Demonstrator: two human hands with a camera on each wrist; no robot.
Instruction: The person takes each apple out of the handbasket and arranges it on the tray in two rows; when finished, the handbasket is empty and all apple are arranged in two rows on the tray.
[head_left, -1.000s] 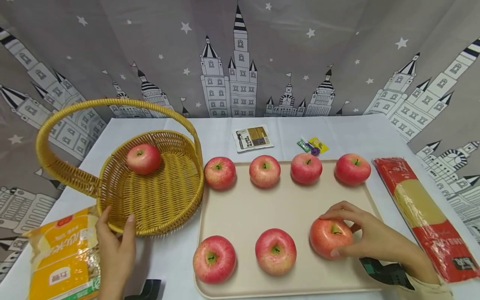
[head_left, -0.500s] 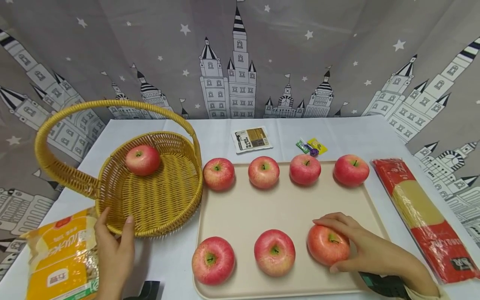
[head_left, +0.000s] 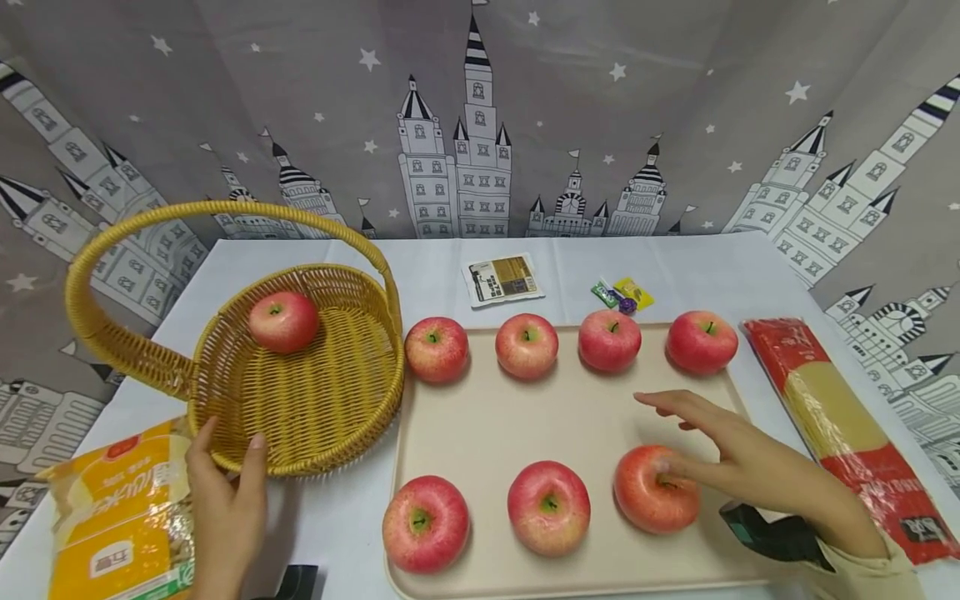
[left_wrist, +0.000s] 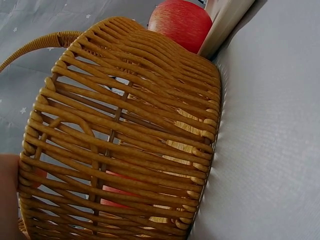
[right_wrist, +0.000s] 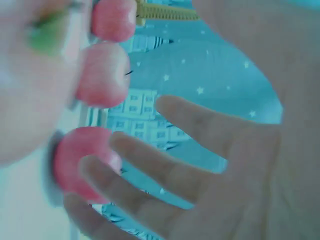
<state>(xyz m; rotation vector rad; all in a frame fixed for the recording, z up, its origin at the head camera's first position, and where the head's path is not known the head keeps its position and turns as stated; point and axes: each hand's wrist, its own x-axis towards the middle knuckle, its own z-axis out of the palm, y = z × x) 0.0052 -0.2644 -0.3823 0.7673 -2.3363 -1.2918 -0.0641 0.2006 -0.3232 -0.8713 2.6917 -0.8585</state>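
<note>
The right hand (head_left: 738,467) is hovering over the near right corner of the beige tray (head_left: 495,425) with its fingers spread and straight, gripping nothing; its thumb appears to be resting against the stem end of the near-right apple (head_left: 654,500), though the head view cannot settle whether it is touching or just above, and the right wrist view is too blurred to help. That apple is sitting on the tray directly under the palm, so by this showing it is not being lifted. To the left of that hand, two more red apples, the near-middle apple (head_left: 549,507) and the near-left apple (head_left: 425,523), are lying in the tray's near row. Beyond the fingertips, a far row of four apples (head_left: 609,340) is standing along the tray's back edge, each apart from its neighbours. The left hand (head_left: 225,508) is pressing the near rim of the wicker basket (head_left: 300,400) between thumb and fingers, steadying it just left of the tray. Past that hand, inside the basket toward its far wall, one basket apple (head_left: 283,321) is resting. Judging from this, one apple is sitting in the basket and seven are waiting on the tray, so most of the work seems to be left. Beside the left wrist a yellow food bag (head_left: 120,517) is lying; right of the right hand, a red noodle packet (head_left: 847,425).
</note>
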